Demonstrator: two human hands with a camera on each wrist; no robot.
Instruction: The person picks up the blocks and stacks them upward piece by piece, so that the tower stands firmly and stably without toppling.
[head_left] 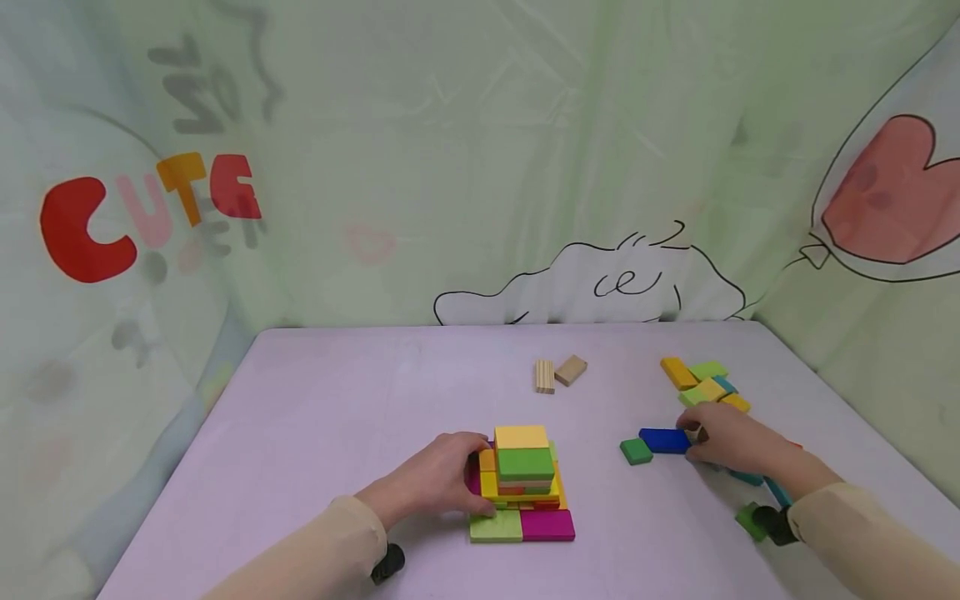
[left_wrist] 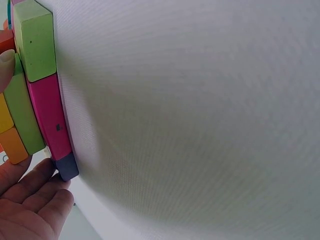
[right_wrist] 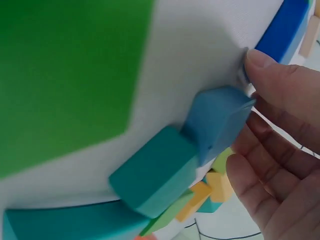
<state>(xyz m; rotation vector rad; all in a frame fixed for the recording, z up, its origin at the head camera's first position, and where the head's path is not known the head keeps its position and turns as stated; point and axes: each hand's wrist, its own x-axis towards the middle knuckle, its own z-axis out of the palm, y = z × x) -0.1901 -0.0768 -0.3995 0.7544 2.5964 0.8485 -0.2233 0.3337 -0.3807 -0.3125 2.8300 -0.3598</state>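
A stepped stack of coloured blocks [head_left: 525, 462] stands on the table, with magenta and lime blocks at its base and green and yellow ones on top. My left hand [head_left: 446, 475] holds its left side, thumb at the front and fingers at the back. In the left wrist view the fingertips reach an orange block [left_wrist: 13, 145] and a dark block [left_wrist: 67, 166]. My right hand [head_left: 727, 437] is at the right end of a dark blue block [head_left: 663, 441]. A lighter blue block [right_wrist: 217, 122] lies beside its fingers. Whether they pinch anything is unclear.
A green block [head_left: 636, 451] touches the blue block's left end. Yellow and lime blocks [head_left: 701, 387] lie heaped at the far right. Two wooden blocks [head_left: 572, 370] sit behind the stack. Near the right wrist are teal blocks [right_wrist: 155, 170] and a green block [right_wrist: 70, 75].
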